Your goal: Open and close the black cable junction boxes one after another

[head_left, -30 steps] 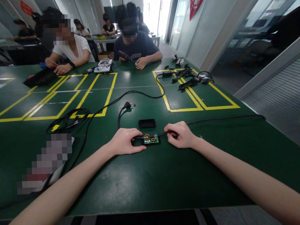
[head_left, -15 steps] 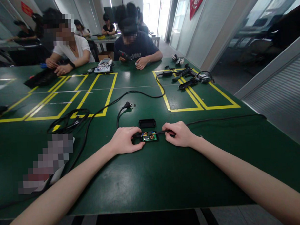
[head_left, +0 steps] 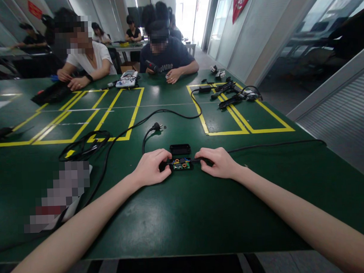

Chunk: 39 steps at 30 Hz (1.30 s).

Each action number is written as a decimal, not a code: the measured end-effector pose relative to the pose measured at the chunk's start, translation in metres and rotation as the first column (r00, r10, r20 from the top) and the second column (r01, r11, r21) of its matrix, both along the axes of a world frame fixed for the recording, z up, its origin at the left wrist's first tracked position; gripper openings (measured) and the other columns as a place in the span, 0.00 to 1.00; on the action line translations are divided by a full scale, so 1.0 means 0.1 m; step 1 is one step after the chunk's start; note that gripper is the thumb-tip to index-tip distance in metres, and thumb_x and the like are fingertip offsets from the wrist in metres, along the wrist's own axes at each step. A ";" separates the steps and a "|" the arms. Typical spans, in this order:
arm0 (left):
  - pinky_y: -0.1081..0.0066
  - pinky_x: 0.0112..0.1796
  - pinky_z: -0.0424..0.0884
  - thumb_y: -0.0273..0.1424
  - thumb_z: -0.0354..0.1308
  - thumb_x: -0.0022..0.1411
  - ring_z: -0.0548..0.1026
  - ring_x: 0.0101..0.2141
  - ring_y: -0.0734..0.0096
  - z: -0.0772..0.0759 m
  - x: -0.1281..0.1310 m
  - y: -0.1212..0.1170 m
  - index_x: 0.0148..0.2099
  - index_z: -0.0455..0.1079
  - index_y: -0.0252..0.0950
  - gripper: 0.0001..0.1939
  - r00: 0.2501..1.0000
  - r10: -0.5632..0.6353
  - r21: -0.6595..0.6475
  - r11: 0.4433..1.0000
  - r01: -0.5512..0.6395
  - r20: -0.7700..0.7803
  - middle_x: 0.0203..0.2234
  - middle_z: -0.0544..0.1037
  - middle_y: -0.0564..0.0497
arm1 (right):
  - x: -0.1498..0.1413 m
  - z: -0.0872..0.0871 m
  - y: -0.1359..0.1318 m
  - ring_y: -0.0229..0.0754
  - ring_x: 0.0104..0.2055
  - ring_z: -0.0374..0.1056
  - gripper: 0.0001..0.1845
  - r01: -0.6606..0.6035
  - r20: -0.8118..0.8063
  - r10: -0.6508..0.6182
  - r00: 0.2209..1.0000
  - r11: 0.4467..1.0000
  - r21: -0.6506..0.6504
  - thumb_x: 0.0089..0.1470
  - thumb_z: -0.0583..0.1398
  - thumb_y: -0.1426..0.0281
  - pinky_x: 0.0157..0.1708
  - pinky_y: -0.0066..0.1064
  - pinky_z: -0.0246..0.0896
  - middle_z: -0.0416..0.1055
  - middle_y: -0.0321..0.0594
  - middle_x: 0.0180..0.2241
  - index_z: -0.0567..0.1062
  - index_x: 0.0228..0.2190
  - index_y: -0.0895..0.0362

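A green circuit board (head_left: 181, 164) with copper-wound rings lies in a small black case half on the table, between my hands. Just behind it is the other black case half (head_left: 180, 149), open side up. My left hand (head_left: 153, 167) pinches the black cable at the case's left end. That cable seems to run to the plug (head_left: 156, 127) with two metal pins behind the hand. At the right end, my right hand (head_left: 217, 162) is closed around the black cable (head_left: 274, 144) that stretches off to the right. The fingertips partly hide both cable ends.
A coiled black cable (head_left: 83, 146) and a blurred-out pale object (head_left: 63, 196) lie on the left of the green table (head_left: 185, 224). Black cords and parts (head_left: 231, 95) sit at the back right. Two people work across the table, one holding a power tool (head_left: 152, 66).
My left thumb has drawn back from the board's front edge to the cable. The board appears to sit lower inside its case half. My right hand stays on its cable.
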<state>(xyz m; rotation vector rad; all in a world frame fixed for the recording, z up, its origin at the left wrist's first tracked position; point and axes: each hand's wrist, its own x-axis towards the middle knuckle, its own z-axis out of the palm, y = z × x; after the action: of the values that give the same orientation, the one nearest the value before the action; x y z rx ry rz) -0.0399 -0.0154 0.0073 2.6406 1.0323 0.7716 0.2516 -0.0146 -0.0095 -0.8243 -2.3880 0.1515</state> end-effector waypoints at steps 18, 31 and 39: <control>0.74 0.29 0.66 0.26 0.53 0.59 0.71 0.27 0.73 -0.04 -0.02 0.01 0.36 0.69 0.36 0.04 0.994 -0.090 0.041 0.995 0.087 0.057 0.28 0.73 0.53 | 0.00 0.02 0.02 0.40 0.33 0.75 0.11 -0.103 0.051 0.104 0.993 0.994 -0.022 0.68 0.59 0.61 0.31 0.28 0.64 0.79 0.41 0.36 0.77 0.41 0.55; 0.74 0.29 0.66 0.26 0.53 0.61 0.72 0.27 0.73 -0.04 -0.04 0.02 0.34 0.69 0.36 0.04 0.994 -0.100 0.007 0.995 0.100 0.036 0.28 0.74 0.52 | -0.01 0.05 0.02 0.39 0.30 0.71 0.14 -0.114 0.130 0.112 0.985 0.994 0.003 0.70 0.56 0.61 0.28 0.28 0.59 0.77 0.41 0.33 0.77 0.41 0.56; 0.71 0.31 0.67 0.26 0.53 0.61 0.72 0.28 0.70 -0.04 -0.01 0.02 0.32 0.69 0.37 0.06 0.998 -0.057 0.092 0.994 0.059 -0.034 0.28 0.75 0.51 | -0.06 0.06 0.02 0.45 0.37 0.71 0.11 -0.144 0.154 0.123 0.980 0.980 0.134 0.68 0.57 0.64 0.39 0.36 0.66 0.77 0.45 0.35 0.77 0.38 0.57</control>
<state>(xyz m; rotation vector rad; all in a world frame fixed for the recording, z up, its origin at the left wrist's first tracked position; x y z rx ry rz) -0.0412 -0.0131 0.0033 2.7562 0.9446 0.7869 0.2452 -0.0130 -0.0039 -0.6265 -2.5572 -0.0303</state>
